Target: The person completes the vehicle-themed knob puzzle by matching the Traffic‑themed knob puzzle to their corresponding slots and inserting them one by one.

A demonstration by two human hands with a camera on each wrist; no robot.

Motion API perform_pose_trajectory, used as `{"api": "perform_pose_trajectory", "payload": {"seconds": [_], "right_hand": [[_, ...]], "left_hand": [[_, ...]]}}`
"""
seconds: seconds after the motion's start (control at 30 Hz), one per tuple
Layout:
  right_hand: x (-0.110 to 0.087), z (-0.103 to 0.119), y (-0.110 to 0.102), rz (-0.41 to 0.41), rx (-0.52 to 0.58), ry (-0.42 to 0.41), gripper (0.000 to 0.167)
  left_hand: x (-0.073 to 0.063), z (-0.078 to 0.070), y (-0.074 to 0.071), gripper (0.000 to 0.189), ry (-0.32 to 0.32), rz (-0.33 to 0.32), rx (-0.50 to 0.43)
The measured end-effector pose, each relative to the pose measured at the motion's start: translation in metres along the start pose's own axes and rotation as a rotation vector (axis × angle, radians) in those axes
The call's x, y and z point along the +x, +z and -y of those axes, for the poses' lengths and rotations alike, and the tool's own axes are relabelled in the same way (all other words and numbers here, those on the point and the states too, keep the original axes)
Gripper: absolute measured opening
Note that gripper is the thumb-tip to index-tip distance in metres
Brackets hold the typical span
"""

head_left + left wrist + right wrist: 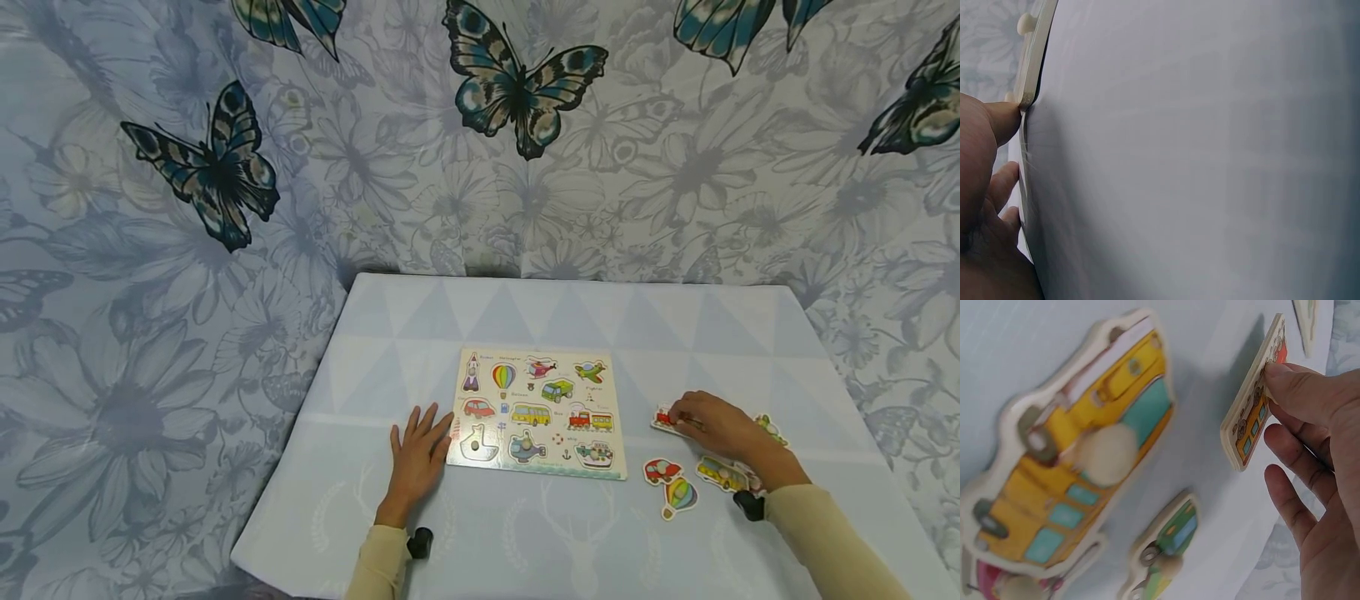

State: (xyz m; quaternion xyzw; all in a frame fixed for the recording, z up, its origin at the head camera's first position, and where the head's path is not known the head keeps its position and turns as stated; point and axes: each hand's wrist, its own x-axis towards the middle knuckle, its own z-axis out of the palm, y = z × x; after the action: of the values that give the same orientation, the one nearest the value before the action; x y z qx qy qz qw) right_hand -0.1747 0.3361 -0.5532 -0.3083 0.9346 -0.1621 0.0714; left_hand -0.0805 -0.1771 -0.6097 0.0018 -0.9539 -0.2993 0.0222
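One right hand [712, 423] pinches a train piece [1251, 425] — likely pick-up; next probably calls for the board [553, 450] beside the spread left hand [420, 454].

My sleeves [836, 533] are beige, the train piece [1251, 424] red-and-orange, the bus piece [1063, 478] yellow, the tabletop [570, 321] patterned with pale-blue triangles.

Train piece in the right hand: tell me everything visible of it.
The train piece looks like thick, pale-edged wood, with a red section, an orange one with blue windows, and wheels. The right hand pinches it near its middle, partly hiding it. It is held tilted, right of the puzzle board; whether it touches the table is unclear.
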Motion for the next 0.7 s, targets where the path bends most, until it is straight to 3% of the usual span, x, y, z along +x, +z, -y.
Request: {"api": "perform_pose_trajectory", "payload": {"seconds": [0.23,0.5,0.7], "right_hand": [[0.018,0.017,0.0,-0.022,-0.012,-0.013,0.011],[0.039,0.044,0.004,-0.05,-0.01,-0.082,0.012],[0.056,0.063,0.01,-0.1,-0.004,-0.194,0.016]], "left_hand": [[-0.001,0.0,-0.001,0.042,0.018,-0.014,-0.001],[0.0,0.0,0.001,0.041,0.037,-0.041,-0.006],[-0.001,0.001,0.001,0.041,0.033,-0.045,-0.001]]}}
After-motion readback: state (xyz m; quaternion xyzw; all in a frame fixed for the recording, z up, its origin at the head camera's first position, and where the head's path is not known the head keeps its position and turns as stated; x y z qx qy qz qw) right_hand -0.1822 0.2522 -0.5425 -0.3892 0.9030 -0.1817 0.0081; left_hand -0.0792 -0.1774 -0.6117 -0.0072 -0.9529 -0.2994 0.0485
